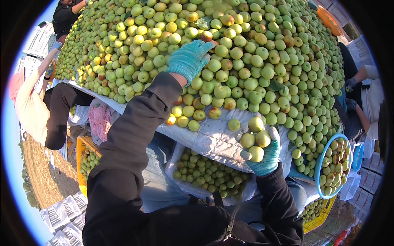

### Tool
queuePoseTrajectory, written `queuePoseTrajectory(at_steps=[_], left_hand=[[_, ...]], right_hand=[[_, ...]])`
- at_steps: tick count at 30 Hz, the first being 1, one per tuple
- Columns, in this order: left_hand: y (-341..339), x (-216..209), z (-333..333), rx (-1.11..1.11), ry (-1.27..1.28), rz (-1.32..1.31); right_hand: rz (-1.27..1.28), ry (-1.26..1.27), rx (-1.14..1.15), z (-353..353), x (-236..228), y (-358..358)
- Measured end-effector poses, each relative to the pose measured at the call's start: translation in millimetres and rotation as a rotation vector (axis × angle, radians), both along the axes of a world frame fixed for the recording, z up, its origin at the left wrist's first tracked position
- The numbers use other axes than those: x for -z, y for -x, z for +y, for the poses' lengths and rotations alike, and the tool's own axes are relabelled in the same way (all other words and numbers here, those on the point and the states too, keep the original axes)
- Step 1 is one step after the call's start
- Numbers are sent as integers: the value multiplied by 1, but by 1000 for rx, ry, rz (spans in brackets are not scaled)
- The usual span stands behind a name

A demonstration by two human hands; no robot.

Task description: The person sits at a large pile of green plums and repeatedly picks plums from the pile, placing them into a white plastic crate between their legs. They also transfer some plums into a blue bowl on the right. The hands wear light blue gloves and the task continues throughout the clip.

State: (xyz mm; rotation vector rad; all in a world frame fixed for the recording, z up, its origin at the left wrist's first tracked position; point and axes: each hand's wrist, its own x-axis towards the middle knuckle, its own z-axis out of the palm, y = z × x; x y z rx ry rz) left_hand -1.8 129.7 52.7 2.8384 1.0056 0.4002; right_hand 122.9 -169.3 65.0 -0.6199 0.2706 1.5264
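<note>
A big heap of green jujubes (256,60), some blotched reddish brown, spreads before me on a pale quilted cloth (205,137). My left hand (186,61), in a teal glove, reaches onto the heap with its fingers stretched out. Its fingertips touch or nearly touch a reddish-brown jujube (206,36); no fruit shows in its palm. Close to the cloth's near edge, my right hand (266,158), also gloved, is turned palm up. Several jujubes (262,138) are cupped in it between thumb and fingers. One loose jujube (234,124) lies on the cloth just left of that hand.
Below the cloth's edge, a lined container (176,158) holds more jujubes. A blue-rimmed basket (318,172) of browner ones stands right, above a yellow crate (318,222). Another yellow crate (82,164) is at left. People work around the heap; an orange basket (329,20) sits far right.
</note>
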Motion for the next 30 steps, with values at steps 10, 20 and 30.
queuePoseTrajectory(at_steps=[10,20,30], left_hand=[[-87,-29,16,-23,164,517],[-74,-30,10,189,441,-86],[144,29,-197,257,1289,-8]], right_hand=[[24,15,-16,-6,12,-16],[122,-178,-25,-25,3,-21],[381,-279,-283,-91,18,31]])
